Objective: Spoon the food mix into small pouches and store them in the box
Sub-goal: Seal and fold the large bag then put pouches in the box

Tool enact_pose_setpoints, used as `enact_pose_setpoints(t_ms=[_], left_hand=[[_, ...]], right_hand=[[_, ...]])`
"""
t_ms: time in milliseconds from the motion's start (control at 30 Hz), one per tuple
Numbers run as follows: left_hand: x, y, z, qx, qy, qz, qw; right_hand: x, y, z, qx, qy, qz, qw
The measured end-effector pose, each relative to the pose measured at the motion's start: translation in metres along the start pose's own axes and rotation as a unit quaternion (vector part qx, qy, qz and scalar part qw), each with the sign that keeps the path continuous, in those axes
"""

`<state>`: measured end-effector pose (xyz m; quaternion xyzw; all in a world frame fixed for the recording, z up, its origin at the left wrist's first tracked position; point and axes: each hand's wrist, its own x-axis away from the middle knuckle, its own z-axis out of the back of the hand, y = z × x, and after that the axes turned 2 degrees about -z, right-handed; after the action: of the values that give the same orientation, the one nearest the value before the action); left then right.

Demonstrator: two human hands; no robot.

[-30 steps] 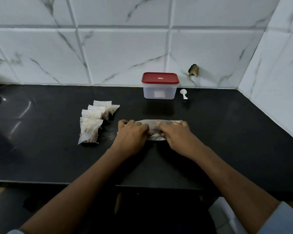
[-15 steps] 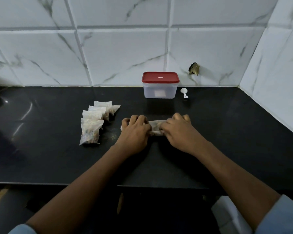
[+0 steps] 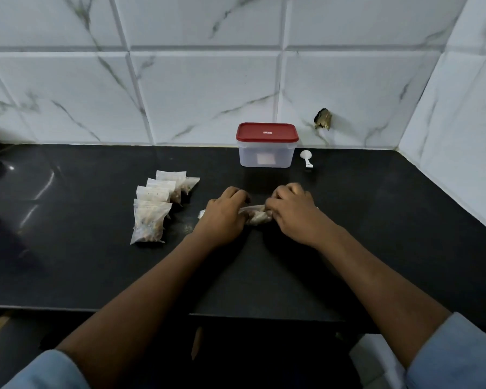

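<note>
The left hand (image 3: pixel 222 217) and the right hand (image 3: pixel 292 214) both curl their fingers around a rolled-up bag of food mix (image 3: pixel 254 216). They hold it down on the black counter (image 3: pixel 376 220), in front of the box (image 3: pixel 281 155). The box has its red lid (image 3: pixel 267 132) on. A white spoon (image 3: pixel 306 160) lies just right of the box. Filled pouches (image 3: pixel 157 203) lie in a pile to the front left of the box. If the hands squeeze too hard, the bag could pop open and spill the mix.

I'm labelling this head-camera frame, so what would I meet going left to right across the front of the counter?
Stack of filled pouches → left hand → rolled bag → right hand. The box and spoon behind overlap the hands sideways, so I leave them out.
</note>
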<state>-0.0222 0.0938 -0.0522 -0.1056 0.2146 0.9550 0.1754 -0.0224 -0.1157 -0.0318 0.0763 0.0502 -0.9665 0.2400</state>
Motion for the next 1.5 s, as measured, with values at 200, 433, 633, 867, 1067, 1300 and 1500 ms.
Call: enact_pose_setpoints(t_ms=[200, 433, 633, 867, 1067, 1300, 1500], left_hand=[[-0.017, -0.010, 0.007, -0.010, -0.072, 0.013, 0.997], [-0.030, -0.033, 0.004, 0.021, -0.080, 0.020, 0.996], [-0.029, -0.038, 0.010, 0.059, -0.107, -0.037, 0.992], [-0.037, -0.023, 0.020, 0.055, -0.119, -0.043, 0.990], [-0.083, 0.036, -0.008, 0.043, -0.083, -0.154, 0.984], [-0.138, 0.111, -0.075, 0.100, 0.013, -0.180, 0.978], [-0.148, 0.128, -0.099, 0.291, -0.096, -0.047, 0.951]], right_hand=[[-0.016, 0.013, 0.011, -0.137, -0.021, -0.082, 0.987], [-0.031, 0.033, 0.012, -0.146, -0.081, -0.143, 0.976], [-0.022, 0.041, 0.003, -0.164, -0.070, -0.136, 0.974], [0.033, 0.039, 0.017, -0.219, -0.067, -0.101, 0.968], [0.092, 0.045, 0.024, -0.209, 0.046, -0.123, 0.969], [0.118, 0.075, 0.008, 0.007, -0.046, -0.120, 0.992], [0.131, 0.090, 0.007, -0.103, -0.068, -0.162, 0.979]])
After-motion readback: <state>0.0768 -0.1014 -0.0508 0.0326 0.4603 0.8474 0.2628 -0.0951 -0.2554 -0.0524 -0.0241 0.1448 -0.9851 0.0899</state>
